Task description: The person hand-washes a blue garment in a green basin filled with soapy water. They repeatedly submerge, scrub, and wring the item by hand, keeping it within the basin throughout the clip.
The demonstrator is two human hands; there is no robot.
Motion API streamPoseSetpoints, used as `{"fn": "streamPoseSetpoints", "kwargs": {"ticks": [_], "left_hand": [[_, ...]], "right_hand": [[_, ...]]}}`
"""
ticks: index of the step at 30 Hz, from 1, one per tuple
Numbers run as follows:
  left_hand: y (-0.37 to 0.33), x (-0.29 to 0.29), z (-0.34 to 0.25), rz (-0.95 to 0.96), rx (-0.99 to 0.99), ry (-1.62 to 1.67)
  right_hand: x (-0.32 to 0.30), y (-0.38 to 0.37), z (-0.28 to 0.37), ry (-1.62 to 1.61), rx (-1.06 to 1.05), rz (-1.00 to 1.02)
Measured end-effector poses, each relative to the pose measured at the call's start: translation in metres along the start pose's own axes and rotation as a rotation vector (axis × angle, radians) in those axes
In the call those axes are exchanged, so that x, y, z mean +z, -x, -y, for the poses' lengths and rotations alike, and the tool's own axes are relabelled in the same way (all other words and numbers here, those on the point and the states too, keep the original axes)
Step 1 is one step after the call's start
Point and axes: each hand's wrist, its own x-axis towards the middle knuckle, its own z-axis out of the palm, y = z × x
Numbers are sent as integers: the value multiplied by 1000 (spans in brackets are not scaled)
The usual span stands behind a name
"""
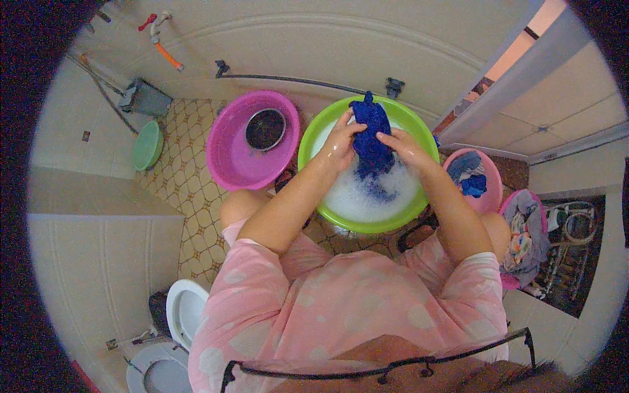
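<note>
A wet, dark blue cloth (372, 134) is held up over a lime-green basin (318, 122) of white suds (380, 196). Its lower end dips into the foam, and its far tip reaches the basin's back rim. My left hand (341, 143) grips the cloth's left edge with the thumb across its front. On the opposite edge, my right hand (403, 145) holds the cloth between thumb and fingers. Both hands look wet. The fingers behind the cloth are partly hidden, and the garment's exact kind cannot be made out.
Left of the green basin stands a magenta basin (226, 154) holding a dark round pan (265, 129). A pink basin (495, 173) with blue clothes and a pink basket of laundry (524, 229) are at right. A pipe (295, 80) runs along the wall; a toilet (187, 308) is lower left.
</note>
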Motion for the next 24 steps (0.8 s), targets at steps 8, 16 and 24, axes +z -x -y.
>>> {"fn": "streamPoseSetpoints", "kwargs": {"ticks": [8,16,24], "left_hand": [[-4,-11,5,-92,48,-60],[-2,-2,14,-105,-8,-242],[-22,-55,33,-250,33,-470]], "right_hand": [[-17,3,17,-412,-132,-196],[-17,10,23,-364,-95,-80],[-1,38,59,-441,-119,-182]]}}
